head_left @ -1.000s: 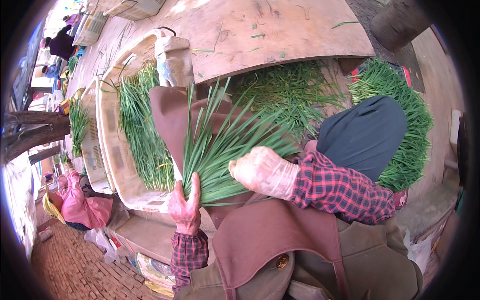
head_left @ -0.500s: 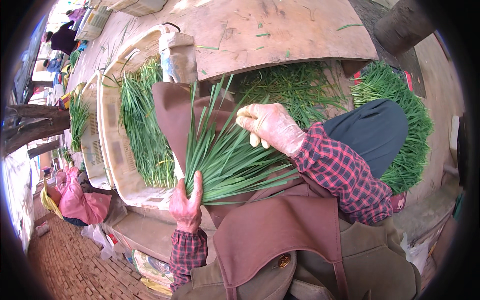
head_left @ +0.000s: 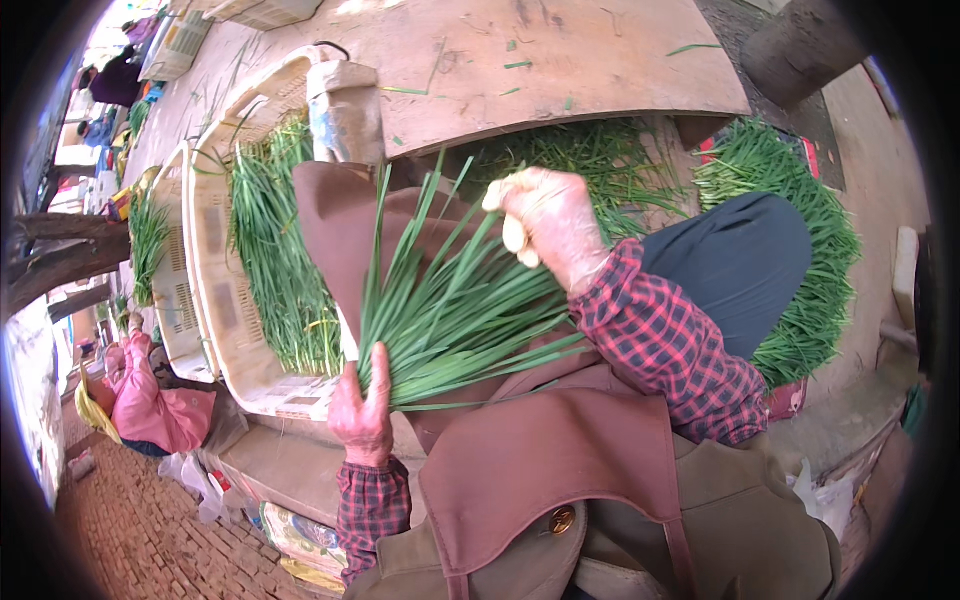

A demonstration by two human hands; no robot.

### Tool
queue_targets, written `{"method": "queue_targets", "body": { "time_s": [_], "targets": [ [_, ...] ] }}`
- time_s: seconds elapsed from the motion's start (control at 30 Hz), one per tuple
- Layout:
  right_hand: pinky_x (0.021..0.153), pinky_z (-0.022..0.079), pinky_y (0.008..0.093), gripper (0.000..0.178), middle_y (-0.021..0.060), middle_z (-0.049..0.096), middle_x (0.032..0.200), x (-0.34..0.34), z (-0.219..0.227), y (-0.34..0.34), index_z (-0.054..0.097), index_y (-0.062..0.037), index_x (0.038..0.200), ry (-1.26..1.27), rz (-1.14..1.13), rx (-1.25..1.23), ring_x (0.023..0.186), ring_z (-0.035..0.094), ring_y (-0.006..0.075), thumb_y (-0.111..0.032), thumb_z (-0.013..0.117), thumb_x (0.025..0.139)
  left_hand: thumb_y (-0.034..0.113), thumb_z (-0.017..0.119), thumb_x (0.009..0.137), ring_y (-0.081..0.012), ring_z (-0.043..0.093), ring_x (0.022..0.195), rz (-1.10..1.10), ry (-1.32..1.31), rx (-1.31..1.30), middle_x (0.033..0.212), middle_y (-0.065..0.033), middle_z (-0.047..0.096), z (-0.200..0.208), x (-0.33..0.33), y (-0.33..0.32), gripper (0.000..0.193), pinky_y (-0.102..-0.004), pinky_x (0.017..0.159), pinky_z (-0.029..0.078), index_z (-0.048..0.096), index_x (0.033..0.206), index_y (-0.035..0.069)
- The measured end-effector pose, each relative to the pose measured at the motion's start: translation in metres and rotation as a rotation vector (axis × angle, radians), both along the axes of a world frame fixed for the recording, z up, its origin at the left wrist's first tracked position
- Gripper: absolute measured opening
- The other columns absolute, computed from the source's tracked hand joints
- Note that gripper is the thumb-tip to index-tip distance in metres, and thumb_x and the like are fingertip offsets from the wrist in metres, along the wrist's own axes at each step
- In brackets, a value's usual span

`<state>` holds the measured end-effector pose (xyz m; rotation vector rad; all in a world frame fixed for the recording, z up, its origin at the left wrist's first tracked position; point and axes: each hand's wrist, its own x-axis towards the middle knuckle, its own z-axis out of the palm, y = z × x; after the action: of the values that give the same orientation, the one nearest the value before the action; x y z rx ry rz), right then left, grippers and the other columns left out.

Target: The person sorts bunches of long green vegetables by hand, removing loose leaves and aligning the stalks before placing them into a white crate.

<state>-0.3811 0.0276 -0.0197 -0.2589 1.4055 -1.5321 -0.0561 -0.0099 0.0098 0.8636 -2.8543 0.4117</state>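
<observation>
Near the middle, my left hand (head_left: 363,415) grips a bunch of garlic chives (head_left: 455,325) at its gathered end, thumb and forefinger around it. The long green leaves fan out to the right and upward over my brown apron (head_left: 550,445). Above the fanned leaves is my right hand (head_left: 548,220), with pale coverings on the fingers. Its thumb and forefinger are pinched together close to a leaf tip. Whatever lies in that pinch is too small to make out.
A cream plastic crate (head_left: 250,375) of chives (head_left: 280,250) stands at my left. Loose leaves (head_left: 580,165) lie beneath a wooden board (head_left: 560,65). At my right is a large chive heap (head_left: 815,270), beside my bent knee (head_left: 745,260). A person in pink (head_left: 160,410) sits far left.
My right hand has risen slightly, its wrist turned more upright, with the fingers still pinched. The left hand keeps hold of the chives. The whole view has shifted a little.
</observation>
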Motion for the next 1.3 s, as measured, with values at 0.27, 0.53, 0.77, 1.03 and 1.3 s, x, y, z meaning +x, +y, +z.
{"method": "queue_targets", "body": {
  "time_s": [0.27,0.53,0.77,1.03,1.3],
  "targets": [
    [0.048,0.043,0.0211,0.016,0.0026,0.064,0.066,-0.061,0.014,0.051,0.07,0.0012,0.095,0.294,0.019,-0.029,0.052,0.054,0.0057,-0.013,0.063,0.096,-0.002,0.065,0.079,-0.0336,0.067,0.082,0.119,0.072,-0.031,0.109,-0.0202,0.065,-0.018,0.022,0.0,0.062,-0.0384,0.067,0.056,0.059,0.138,0.015],
    [0.065,0.051,0.0273,0.023,0.0055,0.068,0.078,-0.05,0.02,0.088,0.069,-0.0021,0.095,0.329,0.435,0.073,0.07,0.062,0.0107,-0.025,0.068,0.093,-0.001,0.064,0.081,-0.0334,0.067,0.082,0.13,0.062,-0.018,0.109,-0.0197,0.065,-0.021,0.023,0.001,0.059,-0.0383,0.067,0.056,0.059,0.138,0.014],
    [0.067,0.052,0.0383,0.026,0.0088,0.064,0.079,-0.009,0.01,0.077,0.067,-0.0058,0.09,0.886,0.788,-0.105,0.075,0.065,0.0279,-0.031,0.071,0.089,0.001,0.063,0.082,-0.0318,0.067,0.075,0.131,0.045,-0.065,0.106,-0.0204,0.066,-0.024,0.026,-0.001,0.054,-0.0378,0.062,0.054,0.063,0.134,0.017],
    [0.056,0.048,0.0261,0.023,0.0024,0.062,0.069,0.012,0.016,0.07,0.062,-0.0013,0.085,0.186,0.453,-0.096,0.058,0.058,0.0097,-0.018,0.059,0.1,0.001,0.063,0.081,-0.0308,0.067,0.077,0.1,0.057,-0.061,0.106,-0.0184,0.065,-0.022,0.026,-0.002,0.051,-0.0373,0.062,0.053,0.065,0.13,0.015],
    [0.077,0.054,0.0316,0.012,0.0121,0.07,0.094,-0.032,0.016,0.055,0.068,-0.0014,0.099,0.89,0.041,-0.159,0.086,0.068,0.0253,-0.005,0.069,0.087,0.004,0.061,0.083,-0.0291,0.067,0.078,0.006,0.024,-0.063,0.107,-0.0192,0.065,-0.019,0.033,-0.014,0.047,-0.0367,0.064,0.053,0.067,0.128,0.016]
  ]
}}
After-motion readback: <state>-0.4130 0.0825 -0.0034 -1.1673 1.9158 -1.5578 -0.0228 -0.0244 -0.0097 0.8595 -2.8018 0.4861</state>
